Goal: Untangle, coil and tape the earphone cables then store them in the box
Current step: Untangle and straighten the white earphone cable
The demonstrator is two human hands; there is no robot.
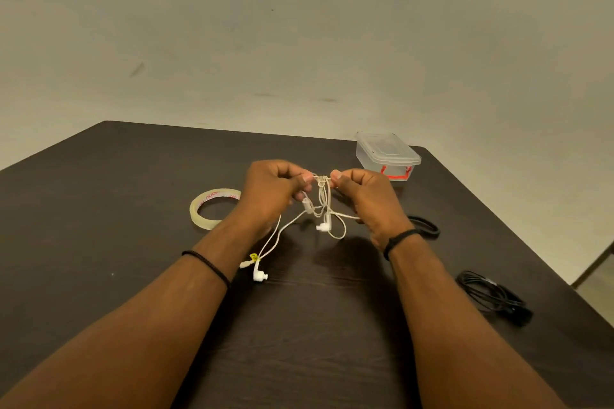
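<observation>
Head view: both forearms reach forward over a dark wood-grain table (133, 176), hands raised above its middle. The left hand (270, 191) and the right hand (365, 196) face each other with fingers curled, each grip pinching the white earphone cable (320, 202) between thumb and fingertips on either side of a small knot (321, 179) at the top of the tangle. The knot sits between the two thumbs, held clear of the table. Below it the cable hangs in loose loops; a small inline piece (307, 206) dangles just under the left hand, and one white earbud (324, 225) hangs in the loops between the wrists. Two strands run down and left to the table, ending in another white earbud (259, 276) beside a plug with a yellow tag (254, 256), just beside the left forearm. A roll of clear tape (212, 209) lies flat to the left of the left hand, partly hidden by the wrist. A clear lidded box (387, 154) with a red latch stands at the far right, lid closed, well apart from the cable. A black coiled cable (493, 297) lies near the right table edge, and a smaller black loop (427, 226) lies behind the right wrist. Each wrist wears a thin black band.
</observation>
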